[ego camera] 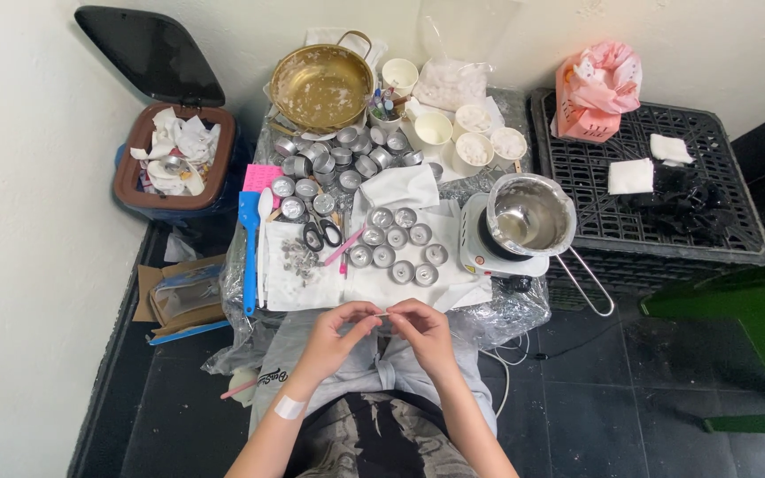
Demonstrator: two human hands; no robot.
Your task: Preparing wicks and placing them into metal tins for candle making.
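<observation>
At the near edge of the desk: both hands meet just above the person's lap, in front of the white cloth (312, 283).
Left hand (334, 332): fingers pinched narrow on one end of a thin wick (383, 313).
Right hand (420, 329): fingertips pinched on the other end of the same wick, so the two hands hold it between them, level, clear of the desk.
Cups in work (397, 248): about ten small metal cups stand in loose rows on the white cloth, just beyond the hands; whether any has a wick or wax in it is too small to tell.
Spare cups (343, 155): a heap of the same metal cups lies farther back, near the brass bowl (322, 87).
Pot (529, 212): it sits on the small white hotplate (498, 252) to the right, and looks nearly empty.
Progress, as I judge it: cups are set out and one wick is in hand; no cup looks filled.
Tools: scissors (321, 235) and a blue spatula (250, 252) lie to the left, untouched.
</observation>
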